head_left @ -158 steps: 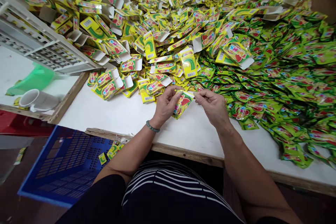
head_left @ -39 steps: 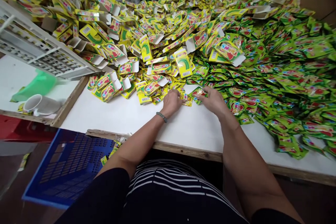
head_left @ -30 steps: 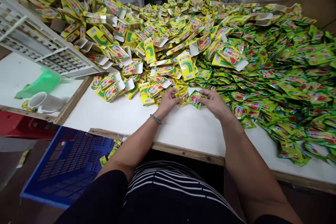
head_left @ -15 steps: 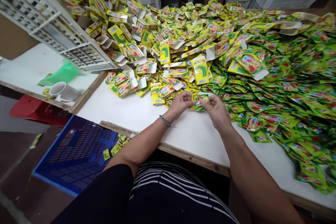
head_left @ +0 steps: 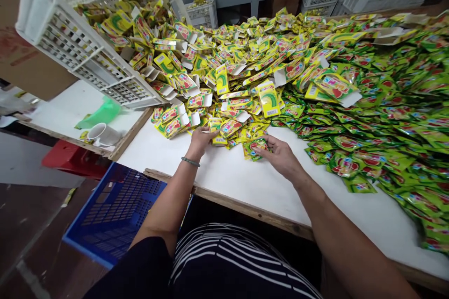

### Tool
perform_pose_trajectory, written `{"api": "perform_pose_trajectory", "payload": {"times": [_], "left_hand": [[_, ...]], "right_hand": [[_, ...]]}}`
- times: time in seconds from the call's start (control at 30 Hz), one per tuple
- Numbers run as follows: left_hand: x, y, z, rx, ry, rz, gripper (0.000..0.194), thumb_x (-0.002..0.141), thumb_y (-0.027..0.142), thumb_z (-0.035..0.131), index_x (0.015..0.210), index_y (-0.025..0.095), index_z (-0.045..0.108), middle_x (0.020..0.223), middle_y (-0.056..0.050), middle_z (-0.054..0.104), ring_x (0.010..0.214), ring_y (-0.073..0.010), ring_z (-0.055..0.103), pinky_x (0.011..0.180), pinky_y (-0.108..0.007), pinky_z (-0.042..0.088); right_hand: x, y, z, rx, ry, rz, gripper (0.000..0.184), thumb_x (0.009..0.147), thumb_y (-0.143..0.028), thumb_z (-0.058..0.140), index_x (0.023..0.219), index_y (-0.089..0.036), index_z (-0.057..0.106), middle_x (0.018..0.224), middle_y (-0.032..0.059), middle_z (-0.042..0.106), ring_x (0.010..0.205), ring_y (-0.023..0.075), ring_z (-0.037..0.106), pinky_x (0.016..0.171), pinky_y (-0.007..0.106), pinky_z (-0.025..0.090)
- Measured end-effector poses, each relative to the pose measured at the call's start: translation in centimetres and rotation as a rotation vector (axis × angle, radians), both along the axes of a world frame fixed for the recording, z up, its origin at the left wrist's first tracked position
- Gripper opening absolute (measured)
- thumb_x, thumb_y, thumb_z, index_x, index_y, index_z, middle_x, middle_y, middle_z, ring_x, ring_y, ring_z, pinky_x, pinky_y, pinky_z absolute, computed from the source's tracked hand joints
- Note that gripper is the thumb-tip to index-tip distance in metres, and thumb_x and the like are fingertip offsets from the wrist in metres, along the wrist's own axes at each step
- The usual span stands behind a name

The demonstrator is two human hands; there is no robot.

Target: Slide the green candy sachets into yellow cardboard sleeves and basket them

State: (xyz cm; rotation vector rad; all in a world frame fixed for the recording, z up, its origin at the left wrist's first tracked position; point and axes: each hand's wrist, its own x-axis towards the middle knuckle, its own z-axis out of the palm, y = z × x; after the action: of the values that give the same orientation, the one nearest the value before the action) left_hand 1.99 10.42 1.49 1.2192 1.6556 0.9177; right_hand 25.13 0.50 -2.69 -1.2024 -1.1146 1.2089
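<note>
My left hand, with a beaded bracelet at the wrist, is at the left edge of a small yellow carton printed with a green curve and a barcode. Its thumb lies over the carton's face and the other fingers are partly hidden; the hand seems closed on that edge. Between thumb and fingers, my right hand pinches a green sachet with a watermelon print, just above the white tabletop. Yellow sachets lie between the hands, in front of the heaped yellow cartons.
Green sachets are heaped across the right side. A tipped white crate spills open cartons at the left. A white mug and green plastic lie on the left table. Below the edge is a blue crate; behind it, a red stool.
My left hand has left the sachets and moved left to the yellow carton. My right hand keeps the green sachet, drawn slightly nearer to me. The view has shifted, showing more of the left side.
</note>
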Motion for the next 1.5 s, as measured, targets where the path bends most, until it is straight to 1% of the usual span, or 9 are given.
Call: {"api": "perform_pose_trajectory", "payload": {"times": [0.17, 0.3, 0.47, 0.53, 0.63, 0.9, 1.03, 1.23, 1.5], "left_hand": [[-1.2, 0.1, 1.8, 0.166, -0.249, 0.111, 0.046, 0.06, 0.026, 0.084, 0.089, 0.019, 0.049, 0.059, 0.008, 0.056, 0.055, -0.0097, 0.055, 0.056, -0.021, 0.043], [-1.2, -0.9, 3.5, 0.047, -0.468, -0.042, 0.044, 0.063, 0.022, 0.081, 0.098, 0.019, 0.055, 0.069, 0.005, 0.065, 0.06, -0.0103, 0.061, 0.06, -0.022, 0.049], [3.9, -4.0, 1.6, -0.273, -0.619, -0.344, 0.037, 0.074, 0.043, 0.078, 0.095, 0.016, 0.064, 0.077, -0.004, 0.069, 0.071, -0.016, 0.067, 0.065, -0.027, 0.054], [6.2, -5.0, 0.8, -0.272, -0.599, -0.407, 0.046, 0.076, 0.058, 0.072, 0.093, 0.016, 0.066, 0.08, -0.006, 0.07, 0.075, -0.0171, 0.067, 0.069, -0.029, 0.055], [8.1, -5.6, 0.3, -0.155, -0.51, -0.531, 0.052, 0.06, 0.05, 0.087, 0.094, 0.016, 0.068, 0.085, -0.005, 0.071, 0.078, -0.0155, 0.064, 0.078, -0.029, 0.053], [8.2, -5.0, -1.1, -0.264, -0.406, -0.62, 0.046, 0.049, 0.037, 0.092, 0.082, 0.011, 0.073, 0.078, -0.003, 0.069, 0.068, -0.0117, 0.057, 0.069, -0.026, 0.045], [8.0, -5.1, -1.6, -0.144, -0.363, -0.683, 0.043, 0.057, 0.039, 0.088, 0.087, 0.013, 0.071, 0.079, -0.001, 0.067, 0.068, -0.0104, 0.054, 0.066, -0.024, 0.043], [7.5, -5.0, -1.5, -0.097, -0.207, -0.833, 0.037, 0.061, 0.038, 0.086, 0.082, 0.013, 0.068, 0.077, 0.0, 0.065, 0.07, -0.012, 0.055, 0.066, -0.023, 0.044], [8.6, -5.7, -0.8, -0.421, -0.492, -0.852, 0.047, 0.051, 0.03, 0.091, 0.083, 0.013, 0.062, 0.072, 0.0, 0.068, 0.061, -0.0128, 0.063, 0.065, -0.028, 0.052]], "right_hand": [[0.6, 0.2, 0.0, -0.031, -0.015, -0.09, 0.049, 0.064, -0.052, 0.083, 0.099, -0.022, 0.069, 0.096, 0.0055, 0.076, 0.089, 0.0241, 0.071, 0.088, 0.042, 0.058], [0.8, 0.4, 0.5, -0.01, 0.08, -0.15, 0.048, 0.063, -0.051, 0.084, 0.097, -0.022, 0.069, 0.097, 0.0049, 0.076, 0.088, 0.0222, 0.07, 0.088, 0.042, 0.058], [0.2, 0.3, 1.4, 0.085, 0.111, -0.166, 0.045, 0.068, -0.053, 0.08, 0.098, -0.022, 0.068, 0.096, 0.0036, 0.075, 0.089, 0.0209, 0.069, 0.086, 0.039, 0.058], [0.3, 0.3, 1.6, 0.087, 0.061, -0.187, 0.044, 0.068, -0.054, 0.079, 0.097, -0.023, 0.068, 0.095, 0.0033, 0.075, 0.088, 0.0213, 0.069, 0.085, 0.039, 0.058], [0.9, 0.4, 1.7, 0.087, -0.012, -0.229, 0.041, 0.068, -0.053, 0.078, 0.095, -0.023, 0.067, 0.092, 0.0037, 0.074, 0.088, 0.0223, 0.068, 0.085, 0.039, 0.058], [3.7, 0.5, 2.4, 0.188, -0.233, -0.372, 0.037, 0.08, -0.051, 0.066, 0.106, -0.025, 0.064, 0.101, 0.0041, 0.072, 0.097, 0.0235, 0.066, 0.088, 0.038, 0.054], [4.3, 0.1, 3.3, 0.122, -0.525, -0.255, 0.028, 0.083, -0.042, 0.062, 0.103, -0.023, 0.068, 0.096, 0.0045, 0.072, 0.091, 0.0244, 0.064, 0.085, 0.038, 0.05], [4.7, 0.0, 2.9, 0.147, -0.598, -0.064, 0.021, 0.081, -0.029, 0.065, 0.1, -0.024, 0.073, 0.1, 0.0053, 0.071, 0.097, 0.0256, 0.064, 0.089, 0.039, 0.048], [3.2, 0.0, 3.0, 0.198, -0.622, -0.35, 0.009, 0.079, -0.031, 0.069, 0.085, -0.024, 0.069, 0.088, 0.0034, 0.07, 0.082, 0.0214, 0.061, 0.076, 0.035, 0.049]]}}
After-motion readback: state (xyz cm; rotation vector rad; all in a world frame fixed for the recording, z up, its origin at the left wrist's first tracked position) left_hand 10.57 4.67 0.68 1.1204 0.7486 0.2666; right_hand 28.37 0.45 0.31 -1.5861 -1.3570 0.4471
